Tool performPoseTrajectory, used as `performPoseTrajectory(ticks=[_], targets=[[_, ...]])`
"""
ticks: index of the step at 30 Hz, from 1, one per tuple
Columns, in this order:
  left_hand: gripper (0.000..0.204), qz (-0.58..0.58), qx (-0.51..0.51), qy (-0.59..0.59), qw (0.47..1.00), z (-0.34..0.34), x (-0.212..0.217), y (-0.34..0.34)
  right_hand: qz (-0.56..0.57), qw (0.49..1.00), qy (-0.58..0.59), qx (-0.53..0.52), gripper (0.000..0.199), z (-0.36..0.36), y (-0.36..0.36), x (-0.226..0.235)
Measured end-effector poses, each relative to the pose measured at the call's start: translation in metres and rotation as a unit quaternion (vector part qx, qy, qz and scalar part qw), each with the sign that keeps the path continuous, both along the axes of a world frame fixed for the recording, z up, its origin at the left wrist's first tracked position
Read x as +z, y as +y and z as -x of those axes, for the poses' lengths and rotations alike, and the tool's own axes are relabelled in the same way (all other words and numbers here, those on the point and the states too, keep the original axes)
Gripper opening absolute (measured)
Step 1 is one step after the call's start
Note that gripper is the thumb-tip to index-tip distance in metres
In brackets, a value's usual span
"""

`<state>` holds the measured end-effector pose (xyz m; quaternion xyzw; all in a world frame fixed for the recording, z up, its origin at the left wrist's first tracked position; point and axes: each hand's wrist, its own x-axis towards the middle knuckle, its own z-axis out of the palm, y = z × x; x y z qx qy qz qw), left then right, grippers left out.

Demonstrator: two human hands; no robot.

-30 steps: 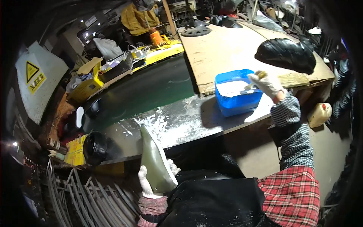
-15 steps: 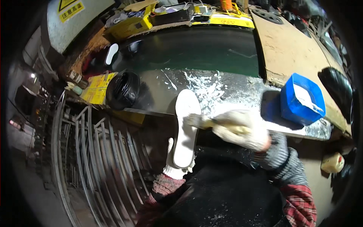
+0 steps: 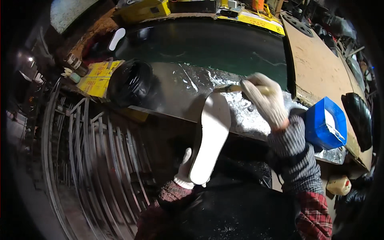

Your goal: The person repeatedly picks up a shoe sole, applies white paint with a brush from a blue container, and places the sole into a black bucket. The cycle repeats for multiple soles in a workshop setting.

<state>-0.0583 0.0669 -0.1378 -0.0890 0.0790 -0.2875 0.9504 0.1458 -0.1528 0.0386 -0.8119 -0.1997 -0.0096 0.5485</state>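
Observation:
A long white shoe sole (image 3: 212, 138) is held out in front of me, its heel end toward my body. My left hand (image 3: 185, 170), in a white knit glove, grips it low down, with the thumb along the left side and the other fingers hidden underneath. My gloved right hand (image 3: 266, 100) is closed around the handle of a flat brush (image 3: 229, 89). The bristles are at the sole's far toe end; whether they touch it I cannot tell. To the right stands a blue open container (image 3: 314, 128) with white stuff inside and on its rim.
White smears cover the metal worktop edge (image 3: 168, 82). Behind it runs a dark green belt (image 3: 208, 44) with another white sole (image 3: 117, 39) at the far left. A black round bundle (image 3: 134, 82) sits at the left edge. Metal racks (image 3: 96, 160) stand lower left; a cardboard sheet (image 3: 316, 56) lies right.
My right hand and the brush have moved away from me, from the sole's middle to its toe end. The sole has shifted slightly right and tilted, and the view has shifted.

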Motion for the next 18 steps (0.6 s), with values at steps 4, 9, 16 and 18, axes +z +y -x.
performPoseTrajectory(ticks=[4,9,16,18], targets=[[0.082,0.041,0.012,-0.087,0.995,-0.004,-0.006,-0.002,0.063,0.971,-0.098,0.209,0.025,0.046,0.000,0.020],[0.082,-0.144,0.073,0.163,0.973,-0.014,0.050,-0.021,-0.006,0.945,-0.052,0.321,0.017,0.097,-0.028,0.005],[0.066,-0.191,0.140,0.042,0.971,-0.004,0.072,-0.030,0.076,0.917,-0.111,0.376,0.025,0.127,-0.035,0.007],[0.067,-0.150,0.124,-0.043,0.980,-0.002,0.048,-0.023,-0.004,0.928,0.019,0.373,0.022,0.133,-0.056,0.004]])
